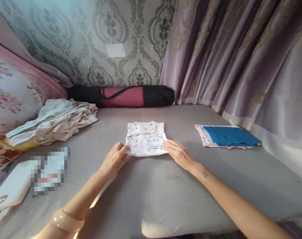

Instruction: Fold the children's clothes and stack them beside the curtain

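Note:
A small white baby shirt [146, 142], printed with a cartoon animal and dotted in its upper part, lies folded on the grey bed sheet [101, 129]. At its near left corner, my left hand [116, 156] is closed, pinching the cloth edge between thumb and fingers. My right hand [179, 151] rests on the shirt's right edge with fingers stretched out flat over the print; its thumb is hidden. Away to the right lies a folded stack with a blue cloth [230, 135] on top of a white printed cloth [202, 136].
Crumpled pale clothes [58, 116] lie at the left by a floral pillow [11, 89]. Nearer are a white device with a cable [14, 186] and a blurred-out item [51, 171]. A black and red rolled bag [121, 96] lies along the wall; curtains [215, 49] hang at the right.

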`<control>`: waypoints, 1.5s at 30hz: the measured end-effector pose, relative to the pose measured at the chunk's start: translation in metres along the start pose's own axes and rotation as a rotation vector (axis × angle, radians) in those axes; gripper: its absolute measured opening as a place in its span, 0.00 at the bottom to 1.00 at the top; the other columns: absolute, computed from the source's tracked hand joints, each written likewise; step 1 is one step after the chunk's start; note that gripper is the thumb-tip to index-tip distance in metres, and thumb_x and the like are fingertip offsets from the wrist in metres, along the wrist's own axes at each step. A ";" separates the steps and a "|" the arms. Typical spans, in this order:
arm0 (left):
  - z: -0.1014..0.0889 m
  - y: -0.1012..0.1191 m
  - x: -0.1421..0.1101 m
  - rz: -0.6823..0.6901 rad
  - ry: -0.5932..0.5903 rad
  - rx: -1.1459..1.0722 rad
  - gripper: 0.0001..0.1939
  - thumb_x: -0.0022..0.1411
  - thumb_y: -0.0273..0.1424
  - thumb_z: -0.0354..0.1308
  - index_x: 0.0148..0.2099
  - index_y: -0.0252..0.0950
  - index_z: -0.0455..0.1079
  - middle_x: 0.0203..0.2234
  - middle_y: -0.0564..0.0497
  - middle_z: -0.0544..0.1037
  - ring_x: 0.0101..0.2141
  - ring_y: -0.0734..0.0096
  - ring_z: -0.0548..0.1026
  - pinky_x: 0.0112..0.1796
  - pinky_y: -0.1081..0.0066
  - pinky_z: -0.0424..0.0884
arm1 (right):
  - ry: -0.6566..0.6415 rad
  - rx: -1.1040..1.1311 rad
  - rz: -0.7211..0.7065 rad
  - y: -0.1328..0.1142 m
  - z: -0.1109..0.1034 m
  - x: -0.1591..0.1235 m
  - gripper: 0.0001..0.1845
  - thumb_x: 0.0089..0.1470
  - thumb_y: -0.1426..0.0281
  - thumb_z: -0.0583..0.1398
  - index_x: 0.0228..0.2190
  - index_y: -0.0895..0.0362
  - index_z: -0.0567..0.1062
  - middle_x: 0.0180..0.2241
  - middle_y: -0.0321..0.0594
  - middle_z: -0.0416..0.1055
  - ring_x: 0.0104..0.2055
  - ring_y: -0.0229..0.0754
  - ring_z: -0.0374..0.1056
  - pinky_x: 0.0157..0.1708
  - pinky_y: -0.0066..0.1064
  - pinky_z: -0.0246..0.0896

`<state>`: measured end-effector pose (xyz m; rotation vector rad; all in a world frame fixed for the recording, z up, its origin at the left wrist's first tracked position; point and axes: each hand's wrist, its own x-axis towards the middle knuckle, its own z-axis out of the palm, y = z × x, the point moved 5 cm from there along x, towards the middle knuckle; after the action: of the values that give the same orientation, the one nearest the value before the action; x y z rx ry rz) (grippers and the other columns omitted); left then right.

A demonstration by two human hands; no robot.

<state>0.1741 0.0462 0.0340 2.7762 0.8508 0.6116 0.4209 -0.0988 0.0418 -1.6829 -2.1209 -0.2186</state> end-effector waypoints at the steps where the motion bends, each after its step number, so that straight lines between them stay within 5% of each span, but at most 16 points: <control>1: 0.000 -0.002 0.001 0.027 0.012 0.038 0.13 0.64 0.31 0.45 0.45 0.38 0.70 0.41 0.42 0.71 0.41 0.60 0.70 0.42 0.61 0.70 | -0.004 0.022 -0.038 0.001 0.001 -0.001 0.17 0.64 0.75 0.50 0.45 0.54 0.77 0.54 0.45 0.70 0.60 0.48 0.61 0.58 0.46 0.59; 5: -0.004 -0.005 0.003 0.224 -0.035 0.020 0.16 0.68 0.30 0.43 0.48 0.40 0.71 0.52 0.43 0.72 0.54 0.58 0.68 0.52 0.56 0.66 | -0.036 0.095 -0.108 0.007 0.005 -0.006 0.19 0.64 0.77 0.50 0.49 0.53 0.75 0.52 0.43 0.73 0.56 0.44 0.67 0.57 0.44 0.62; 8: -0.009 -0.007 0.000 0.323 -0.150 -0.035 0.18 0.69 0.31 0.43 0.53 0.43 0.70 0.50 0.47 0.76 0.55 0.63 0.70 0.57 0.56 0.64 | -0.052 0.093 -0.141 0.009 0.003 -0.010 0.20 0.63 0.78 0.50 0.50 0.53 0.75 0.51 0.43 0.74 0.55 0.43 0.69 0.56 0.44 0.63; 18: -0.036 0.014 -0.034 0.328 -0.265 -0.104 0.19 0.68 0.29 0.45 0.55 0.49 0.70 0.47 0.53 0.79 0.49 0.66 0.75 0.59 0.54 0.61 | -0.156 0.102 -0.207 -0.033 -0.039 -0.030 0.19 0.63 0.79 0.49 0.47 0.53 0.75 0.45 0.41 0.76 0.46 0.42 0.72 0.50 0.39 0.66; 22: -0.034 0.010 -0.037 0.116 -0.216 -0.243 0.14 0.67 0.35 0.48 0.49 0.46 0.74 0.40 0.51 0.80 0.40 0.65 0.77 0.44 0.64 0.73 | -0.171 0.207 -0.122 -0.035 -0.045 -0.030 0.18 0.64 0.76 0.49 0.44 0.50 0.75 0.40 0.38 0.77 0.41 0.41 0.72 0.45 0.35 0.67; 25: -0.027 -0.001 -0.026 -0.164 -0.183 -0.403 0.15 0.66 0.41 0.50 0.44 0.42 0.74 0.34 0.51 0.80 0.31 0.67 0.76 0.27 0.73 0.70 | -0.116 0.285 0.096 -0.017 -0.040 -0.019 0.13 0.63 0.70 0.52 0.43 0.49 0.75 0.38 0.38 0.77 0.39 0.41 0.72 0.40 0.32 0.66; 28: -0.020 -0.008 -0.004 -0.312 -0.096 -0.577 0.17 0.63 0.45 0.52 0.40 0.37 0.72 0.28 0.51 0.78 0.29 0.69 0.74 0.28 0.75 0.67 | -0.054 0.352 0.362 0.006 -0.031 -0.002 0.11 0.62 0.63 0.54 0.42 0.49 0.74 0.32 0.34 0.76 0.33 0.40 0.71 0.34 0.28 0.64; 31: -0.011 -0.019 0.021 -0.405 0.040 -0.660 0.18 0.61 0.46 0.53 0.37 0.35 0.70 0.26 0.51 0.75 0.28 0.71 0.71 0.28 0.75 0.65 | 0.036 0.393 0.482 0.028 -0.020 0.021 0.13 0.60 0.59 0.54 0.39 0.52 0.75 0.28 0.33 0.74 0.29 0.38 0.68 0.32 0.26 0.61; 36: 0.012 -0.044 0.060 -0.541 0.161 -0.488 0.16 0.62 0.43 0.49 0.37 0.36 0.69 0.25 0.53 0.73 0.27 0.70 0.70 0.28 0.75 0.63 | 0.124 0.346 0.578 0.065 0.007 0.058 0.13 0.58 0.62 0.54 0.37 0.55 0.75 0.31 0.37 0.75 0.33 0.40 0.69 0.35 0.27 0.59; 45: 0.044 -0.049 0.080 -0.647 0.041 -0.055 0.15 0.67 0.37 0.43 0.45 0.39 0.70 0.40 0.42 0.79 0.41 0.58 0.75 0.36 0.68 0.66 | -0.052 0.108 0.778 0.086 0.049 0.071 0.13 0.61 0.63 0.53 0.42 0.55 0.74 0.40 0.46 0.76 0.41 0.45 0.71 0.37 0.29 0.57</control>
<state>0.2289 0.1301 0.0078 2.2365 1.6027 0.5497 0.4799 0.0047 0.0153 -2.3008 -1.3285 0.1730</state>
